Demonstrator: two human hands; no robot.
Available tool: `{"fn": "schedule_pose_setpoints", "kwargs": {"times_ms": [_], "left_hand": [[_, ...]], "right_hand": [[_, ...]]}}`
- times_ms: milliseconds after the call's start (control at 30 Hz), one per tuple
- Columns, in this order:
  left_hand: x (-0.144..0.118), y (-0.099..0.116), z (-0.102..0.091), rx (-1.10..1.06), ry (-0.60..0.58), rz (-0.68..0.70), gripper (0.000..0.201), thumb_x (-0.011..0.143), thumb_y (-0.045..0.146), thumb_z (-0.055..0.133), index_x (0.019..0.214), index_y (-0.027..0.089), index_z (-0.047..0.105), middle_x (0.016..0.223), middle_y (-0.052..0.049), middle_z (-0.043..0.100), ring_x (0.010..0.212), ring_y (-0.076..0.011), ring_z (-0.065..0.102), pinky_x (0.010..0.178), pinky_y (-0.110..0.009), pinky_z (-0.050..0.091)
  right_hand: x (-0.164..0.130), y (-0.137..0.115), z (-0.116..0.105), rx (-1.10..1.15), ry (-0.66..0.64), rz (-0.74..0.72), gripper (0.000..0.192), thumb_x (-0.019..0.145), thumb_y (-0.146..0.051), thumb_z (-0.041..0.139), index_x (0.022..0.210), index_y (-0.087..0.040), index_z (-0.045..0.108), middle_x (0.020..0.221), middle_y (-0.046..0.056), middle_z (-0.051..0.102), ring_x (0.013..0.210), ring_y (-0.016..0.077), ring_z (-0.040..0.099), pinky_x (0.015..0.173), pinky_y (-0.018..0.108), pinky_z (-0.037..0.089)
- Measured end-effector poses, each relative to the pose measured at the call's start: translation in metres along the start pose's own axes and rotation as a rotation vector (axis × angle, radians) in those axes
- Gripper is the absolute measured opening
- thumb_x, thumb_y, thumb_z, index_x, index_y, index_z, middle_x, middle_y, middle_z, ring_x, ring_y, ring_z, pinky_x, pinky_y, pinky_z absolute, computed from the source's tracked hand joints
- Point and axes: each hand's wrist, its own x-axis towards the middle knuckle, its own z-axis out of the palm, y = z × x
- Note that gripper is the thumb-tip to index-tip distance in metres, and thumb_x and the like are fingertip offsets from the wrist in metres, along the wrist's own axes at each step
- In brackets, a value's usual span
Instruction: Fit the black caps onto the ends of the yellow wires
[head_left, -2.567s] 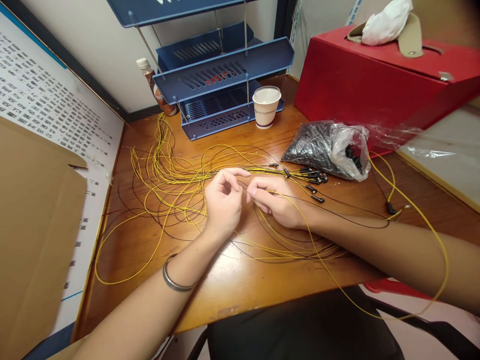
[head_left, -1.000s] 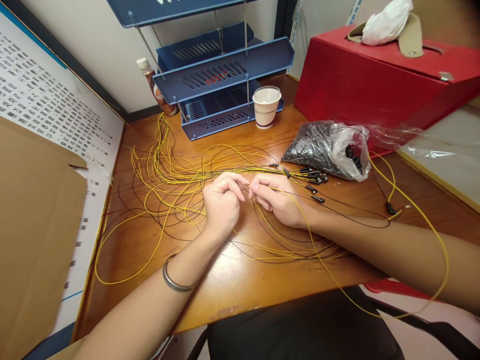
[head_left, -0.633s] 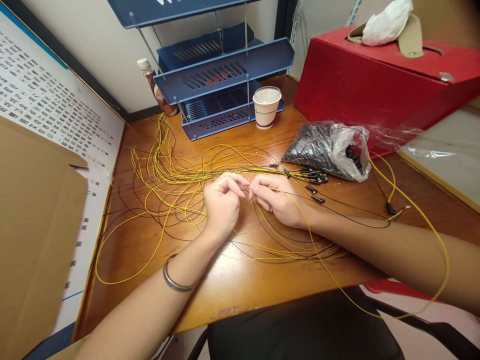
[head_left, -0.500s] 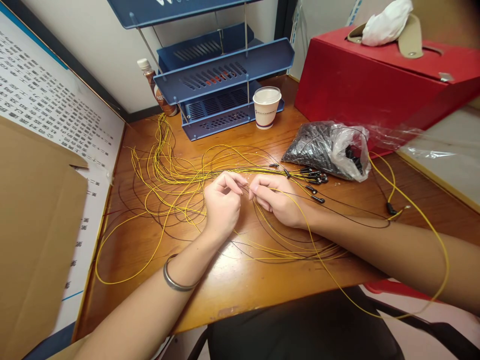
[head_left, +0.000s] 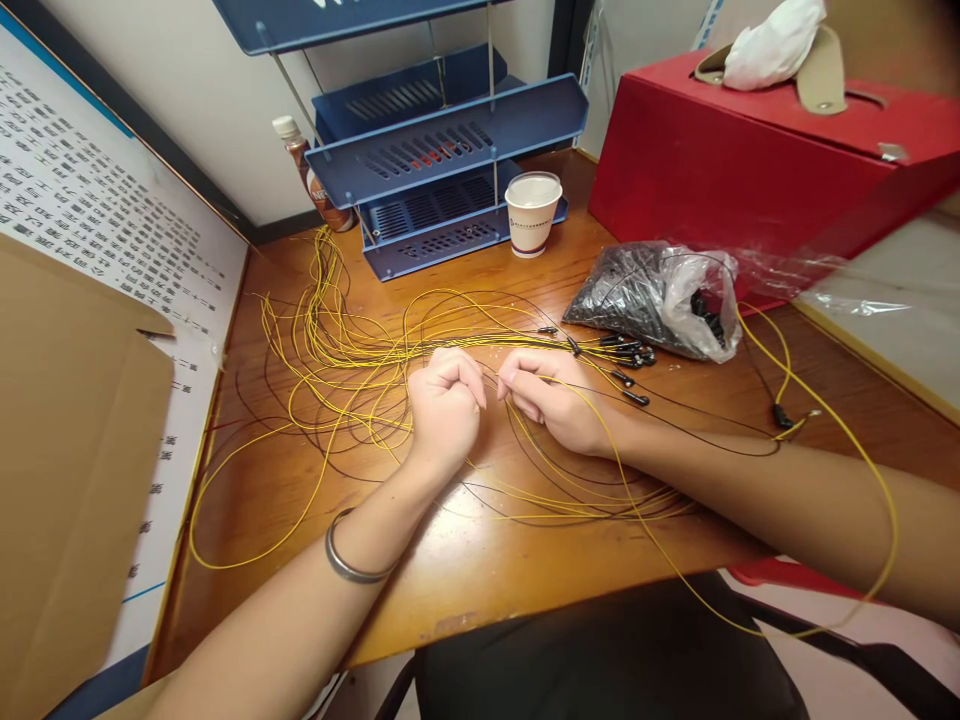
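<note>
My right hand point(head_left: 559, 398) is closed in a pinch on a thin yellow-and-black wire, whose yellow strand point(head_left: 626, 480) loops over my forearm and past the desk edge. A black connector point(head_left: 781, 415) on wires lies over by that forearm. Just left of it, my left hand point(head_left: 446, 405) is closed, fingers curled inward; what lies in its grip is hidden. The two hands are a small gap apart. Behind them runs a bundle of yellow and black wires point(head_left: 360, 350), with several black connectors point(head_left: 630, 350) at its right end.
An open plastic bag of small black parts point(head_left: 637, 300) lies at the back right, before a red box point(head_left: 720, 170). A paper cup point(head_left: 530, 225) stands beside a blue tiered rack point(head_left: 450, 150), with a bottle point(head_left: 319, 185) behind. Cardboard point(head_left: 82, 450) borders the left side.
My left fingers have curled in and drawn back slightly from the right fingertips. The right hand and the wires on the desk have stayed almost the same.
</note>
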Motion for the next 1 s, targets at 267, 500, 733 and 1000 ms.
{"fn": "schedule_pose_setpoints", "kwargs": {"times_ms": [267, 500, 733, 1000], "left_hand": [[-0.001, 0.001, 0.002, -0.066, -0.050, -0.071, 0.028, 0.057, 0.002, 0.043, 0.036, 0.020, 0.049, 0.048, -0.001, 0.049, 0.058, -0.0144, 0.048, 0.063, -0.031, 0.037], [0.001, 0.008, 0.006, -0.207, -0.054, -0.145, 0.024, 0.056, 0.005, 0.045, 0.038, 0.020, 0.043, 0.046, -0.001, 0.047, 0.052, -0.0134, 0.046, 0.059, -0.030, 0.037], [0.000, 0.005, 0.003, -0.144, -0.030, -0.206, 0.038, 0.095, 0.034, 0.040, 0.062, 0.020, 0.052, 0.054, 0.000, 0.048, 0.053, -0.0137, 0.044, 0.057, -0.029, 0.035], [-0.001, 0.009, 0.008, 0.004, -0.179, -0.171, 0.050, 0.095, 0.049, 0.059, 0.057, 0.018, 0.046, 0.055, 0.004, 0.040, 0.054, -0.0095, 0.035, 0.055, -0.026, 0.032]], "right_hand": [[0.000, -0.002, 0.001, 0.012, 0.006, -0.003, 0.023, 0.090, -0.026, 0.049, 0.070, -0.019, 0.058, 0.055, -0.005, 0.044, 0.058, 0.0127, 0.045, 0.057, 0.027, 0.033], [0.000, -0.002, 0.001, 0.028, 0.004, -0.016, 0.023, 0.090, -0.024, 0.049, 0.069, -0.019, 0.058, 0.054, -0.005, 0.043, 0.058, 0.0123, 0.044, 0.057, 0.027, 0.033], [0.000, -0.001, 0.001, 0.038, 0.009, -0.043, 0.023, 0.092, -0.021, 0.050, 0.071, -0.019, 0.060, 0.053, -0.006, 0.042, 0.057, 0.0121, 0.043, 0.059, 0.027, 0.034], [0.002, -0.005, 0.002, 0.026, 0.006, -0.090, 0.035, 0.094, -0.025, 0.050, 0.059, -0.022, 0.043, 0.055, -0.005, 0.041, 0.058, 0.0116, 0.042, 0.059, 0.027, 0.035]]}}
